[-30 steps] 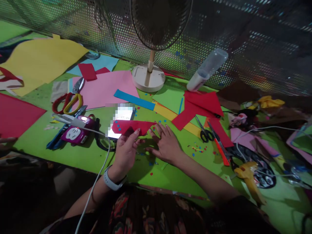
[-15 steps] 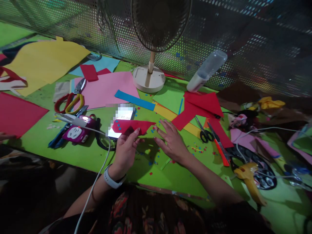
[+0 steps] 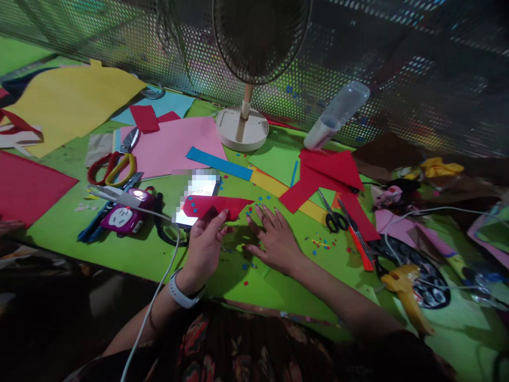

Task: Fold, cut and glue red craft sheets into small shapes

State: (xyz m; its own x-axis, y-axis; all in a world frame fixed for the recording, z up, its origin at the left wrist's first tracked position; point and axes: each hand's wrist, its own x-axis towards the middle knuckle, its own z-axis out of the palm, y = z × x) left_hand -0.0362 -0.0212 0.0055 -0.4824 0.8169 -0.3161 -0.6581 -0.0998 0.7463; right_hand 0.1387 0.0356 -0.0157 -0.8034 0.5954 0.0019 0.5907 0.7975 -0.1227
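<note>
Between thumb and fingers, my left hand [image 3: 204,246] pinches a red paper strip [image 3: 234,207] that tapers to a point at its right end. Several small blue paper bits [image 3: 192,204] sit on the strip's left part. Behind the strip lies a phone [image 3: 201,187] with a lit screen, partly covered by it. My right hand [image 3: 274,239] rests palm down on the green table [image 3: 222,276], fingers spread, holding nothing. Tiny blue and red paper bits [image 3: 245,267] are scattered around its fingertips.
A fan [image 3: 242,130] stands at the back. Red-and-yellow-handled scissors [image 3: 119,164] and a purple power socket [image 3: 123,215] lie left. Black scissors [image 3: 336,220], an orange cutter [image 3: 361,246] and a yellow glue gun [image 3: 409,292] lie right. Another person's hand [image 3: 10,227] shows at the left edge.
My right hand has shifted slightly down and left and now lies flatter on the table among the paper bits. My left hand and the red strip have stayed in place.
</note>
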